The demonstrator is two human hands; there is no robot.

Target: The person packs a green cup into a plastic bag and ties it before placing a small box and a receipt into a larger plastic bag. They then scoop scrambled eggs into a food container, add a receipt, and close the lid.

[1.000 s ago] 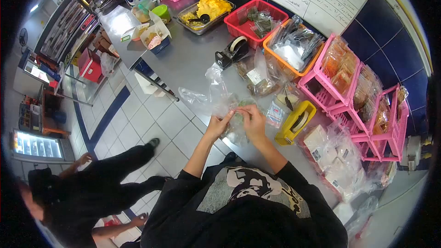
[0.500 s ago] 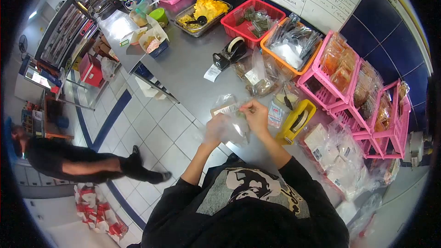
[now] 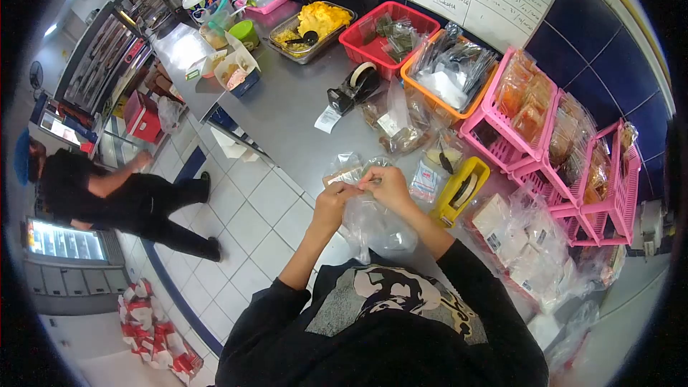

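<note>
Seen from above, a person in a black printed shirt works at a steel counter. The left hand and right hand meet at the counter's near edge, thumbs and fingers pinched together on the gathered top of a clear plastic bag. The bag hangs below the fingers, puffed out, close to the shirt; its contents are too blurred to name. Just beyond the hands lies another clear packet with a tan item inside. To the right are a small printed packet and a yellow tape dispenser. Farther back stand a black tape dispenser with a white paper slip beside it, and a filled clear bag. Along the wall are a metal tray of yellow food, a red basket, an orange basket and pink baskets holding packets. At far left, another person in black stands on the tiled floor.
</note>
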